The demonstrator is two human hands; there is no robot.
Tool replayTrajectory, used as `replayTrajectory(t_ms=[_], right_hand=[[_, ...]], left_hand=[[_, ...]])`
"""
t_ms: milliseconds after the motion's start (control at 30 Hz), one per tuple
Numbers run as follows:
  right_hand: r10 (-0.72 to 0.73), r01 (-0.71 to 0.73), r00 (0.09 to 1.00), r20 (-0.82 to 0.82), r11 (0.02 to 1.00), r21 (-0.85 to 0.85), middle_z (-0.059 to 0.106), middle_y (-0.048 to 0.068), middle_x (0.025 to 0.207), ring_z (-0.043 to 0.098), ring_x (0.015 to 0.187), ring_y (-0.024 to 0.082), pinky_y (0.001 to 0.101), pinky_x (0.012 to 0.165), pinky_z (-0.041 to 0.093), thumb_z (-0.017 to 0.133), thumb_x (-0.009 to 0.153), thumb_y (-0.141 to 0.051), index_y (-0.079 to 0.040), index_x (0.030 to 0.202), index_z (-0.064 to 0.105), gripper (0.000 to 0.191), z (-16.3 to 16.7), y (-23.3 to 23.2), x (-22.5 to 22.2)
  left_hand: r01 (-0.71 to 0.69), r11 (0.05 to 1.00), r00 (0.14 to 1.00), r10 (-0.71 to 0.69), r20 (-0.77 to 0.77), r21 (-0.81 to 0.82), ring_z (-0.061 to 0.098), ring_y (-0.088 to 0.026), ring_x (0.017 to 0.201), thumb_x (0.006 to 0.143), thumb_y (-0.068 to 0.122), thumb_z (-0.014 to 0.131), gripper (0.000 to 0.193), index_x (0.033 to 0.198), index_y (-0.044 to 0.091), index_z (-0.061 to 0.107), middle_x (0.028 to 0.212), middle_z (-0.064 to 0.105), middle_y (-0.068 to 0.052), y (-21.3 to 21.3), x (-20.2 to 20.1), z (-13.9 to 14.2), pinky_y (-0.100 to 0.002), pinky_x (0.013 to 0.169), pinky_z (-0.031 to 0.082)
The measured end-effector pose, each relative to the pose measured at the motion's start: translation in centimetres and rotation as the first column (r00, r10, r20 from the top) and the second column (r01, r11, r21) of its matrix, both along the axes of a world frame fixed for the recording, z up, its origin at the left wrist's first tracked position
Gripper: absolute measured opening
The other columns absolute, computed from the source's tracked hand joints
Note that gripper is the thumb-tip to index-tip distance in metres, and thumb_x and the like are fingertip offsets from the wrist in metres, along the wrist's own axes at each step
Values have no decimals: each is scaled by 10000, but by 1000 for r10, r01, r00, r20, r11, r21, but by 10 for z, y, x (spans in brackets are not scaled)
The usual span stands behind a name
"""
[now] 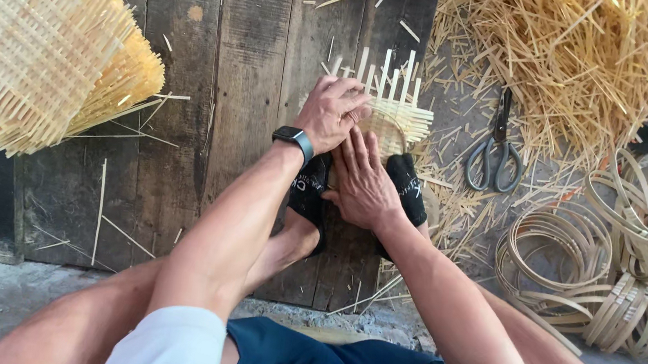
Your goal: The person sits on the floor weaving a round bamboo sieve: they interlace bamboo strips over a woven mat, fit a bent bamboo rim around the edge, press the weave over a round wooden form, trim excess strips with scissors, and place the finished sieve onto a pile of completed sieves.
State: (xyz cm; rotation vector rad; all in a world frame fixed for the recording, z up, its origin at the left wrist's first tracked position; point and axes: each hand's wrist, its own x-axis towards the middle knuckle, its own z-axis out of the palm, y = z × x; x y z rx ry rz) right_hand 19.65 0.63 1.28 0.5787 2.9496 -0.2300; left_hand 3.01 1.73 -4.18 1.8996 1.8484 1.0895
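Forearms: both bare arms run from the seated person's lap out over the plank floor (250,49).
Left hand: the left hand (334,112), a dark watch (294,139) at its wrist, curls over the near edge of the woven bamboo piece (395,115), fingers bent and gripping it.
Right hand: the right hand (365,184) lies flat, fingers spread, pressing the piece's lower part down; it closes on nothing.
Piece: small, pale, half-woven, loose strip ends sticking up and sideways; it sits between both black sandals (408,186).
Handling: likely very light and springy, thin strips apt to split or slip out; best held on the tight woven middle, not the free ends.
Surroundings: scissors (495,155) just right, coiled bamboo rings (627,260) further right, stacked woven mats (27,47) far left.
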Motion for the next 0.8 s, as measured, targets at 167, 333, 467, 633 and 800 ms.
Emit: replayTrajectory(t_ms=[167, 333, 467, 633, 800], right_hand=[[84, -81, 996, -18, 988, 132, 410, 302, 1532, 291, 1480, 462, 621, 1221, 189, 685, 805, -643, 70, 1481, 484, 1003, -51, 2, 14], [65, -58, 997, -41, 987, 152, 423, 268, 1531, 313, 1480, 447, 603, 1226, 214, 716, 784, -635, 27, 1437, 553, 945, -55, -3, 13], [-118, 36, 939, -324, 968, -250, 574, 209, 1406, 519, 1326, 379, 517, 1118, 390, 798, 776, -421, -7, 1320, 606, 710, -29, 28, 20], [-320, 130, 711, -626, 935, -330, 743, 152, 1174, 698, 1132, 319, 424, 998, 539, 785, 882, -96, -38, 1167, 737, 294, -38, 97, 13], [-608, 240, 700, -376, 695, -678, 713, 159, 805, 700, 727, 248, 372, 670, 553, 738, 958, -157, -32, 967, 754, 127, -75, 114, 3]], left_hand=[[-117, 981, 953, 155, 259, -157, 608, -246, 1007, 985, 327, 701, 235, 1046, 122, 800, 1054, 665, -32, 2, 5, -25, -383, 938, 511], [-123, 986, 956, 148, 255, -113, 613, -261, 997, 988, 249, 710, 159, 1003, 102, 767, 1027, 692, -18, -2, 7, -32, -375, 895, 535], [-118, 988, 971, 136, 195, -100, 623, -274, 1001, 979, 209, 682, 119, 1008, 115, 749, 1047, 710, -17, 0, 8, -32, -379, 883, 550], [-91, 973, 977, 129, 170, -213, 696, -306, 952, 1019, 201, 586, 158, 1078, 129, 714, 1029, 716, -72, 2, 8, -37, -422, 789, 568], [-162, 931, 956, 231, 183, -326, 706, -343, 760, 1046, 314, 613, 234, 977, 105, 693, 855, 729, -116, 12, 11, -43, -447, 611, 533]])
